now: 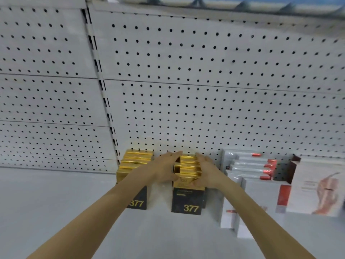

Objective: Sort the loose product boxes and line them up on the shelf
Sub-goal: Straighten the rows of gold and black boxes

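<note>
Centrally, left hand [166, 168] and right hand [205, 170] clamp the second row of gold-topped boxes [187, 176] from both sides; row runs front-to-back toward pegboard [186, 90], seemingly slightly skewed; both hands equally near.

Gold box tops [188, 166] glossy metallic; pegboard [205, 90] matt; shelf [56, 202] smooth.

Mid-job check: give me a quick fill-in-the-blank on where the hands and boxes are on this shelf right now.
1. Both hands, left hand and right hand, clasp a row of ____-topped boxes.
2. The front box in that row shows the number ____.
3. A second gold row stands to the ____ of the held one.
4. The back wall is a panel full of ____.

Missing words: gold; 377; left; holes
</note>
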Motion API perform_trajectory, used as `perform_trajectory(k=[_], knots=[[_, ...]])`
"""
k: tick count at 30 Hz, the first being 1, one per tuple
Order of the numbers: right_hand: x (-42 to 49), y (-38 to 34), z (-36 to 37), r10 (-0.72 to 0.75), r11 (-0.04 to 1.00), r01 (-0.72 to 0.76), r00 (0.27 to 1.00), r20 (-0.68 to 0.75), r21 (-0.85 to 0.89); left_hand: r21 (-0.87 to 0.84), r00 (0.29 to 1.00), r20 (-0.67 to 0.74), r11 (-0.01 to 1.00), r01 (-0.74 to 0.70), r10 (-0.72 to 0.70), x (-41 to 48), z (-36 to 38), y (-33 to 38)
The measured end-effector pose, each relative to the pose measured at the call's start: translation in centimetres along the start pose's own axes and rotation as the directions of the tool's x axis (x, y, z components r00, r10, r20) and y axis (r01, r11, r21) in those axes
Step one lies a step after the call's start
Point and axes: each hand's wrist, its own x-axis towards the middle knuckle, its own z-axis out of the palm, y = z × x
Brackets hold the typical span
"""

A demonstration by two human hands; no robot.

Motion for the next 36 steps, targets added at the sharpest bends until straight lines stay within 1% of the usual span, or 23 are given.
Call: perform_trajectory(k=[2, 4, 6, 9, 14, 17, 21, 26, 31, 34, 36], knots=[[0.0, 0.0, 0.2, -0.034, 0.999, 0.035, 0.999, -0.005, 0.039, -0.082, 0.999, 0.032, 0.996, 0.046, -0.044, 0.3, 0.0, 0.0], [-0.1, 0.0, 0.7, -0.066, 0.993, 0.068, 0.998, -0.023, 0.096, -0.127, 0.995, 0.055, 0.988, 0.09, -0.084, 0.2, -0.1, -0.2], [-0.1, 0.2, 1.4, -0.088, 0.979, 0.096, 0.995, -0.051, 0.18, -0.106, 0.99, 0.066, 0.986, 0.128, -0.122, 0.1, -0.3, -0.6], [0.1, 0.7, 2.3, -0.074, 0.951, 0.096, 0.993, -0.087, 0.293, -0.033, 0.982, 0.101, 0.986, 0.163, -0.159, 0.3, -0.7, -0.8], [0.3, 1.5, 3.1, -0.039, 0.885, 0.077, 0.995, -0.092, 0.459, 0.036, 0.975, 0.176, 0.991, 0.133, -0.137, 1.1, -0.6, -0.3], [0.1, 1.8, 3.4, -0.037, 0.854, 0.078, 0.995, -0.088, 0.515, 0.05, 0.98, 0.158, 0.992, 0.116, -0.123, 1.3, -0.3, -0.4], [0.1, 1.3, 3.7, -0.082, 0.835, 0.106, 0.994, -0.067, 0.54, 0.013, 0.987, 0.12, 0.995, 0.104, -0.104, 0.9, -0.2, -1.2], [0.2, -0.2, 4.1, -0.076, 0.812, 0.076, 0.997, -0.024, 0.579, 0.008, 0.993, 0.097, 0.997, 0.07, -0.071, 0.3, -0.7, -2.1], [-0.6, -0.4, 4.0, -0.038, 0.828, 0.066, 0.997, -0.063, 0.557, 0.042, 0.998, 0.051, 0.998, 0.041, -0.044, 0.2, -0.4, -2.5], [-1.4, -0.3, 4.7, 0.006, 0.826, 0.06, 0.993, -0.115, 0.561, -0.01, 1.0, -0.021, 1.0, 0.021, -0.022, -0.2, 0.1, -2.4], [-1.9, -0.2, 5.5, 0.029, 0.814, 0.045, 0.993, -0.118, 0.58, -0.057, 0.998, -0.059, 0.998, 0.01, -0.014, -0.6, 0.6, -2.2]])
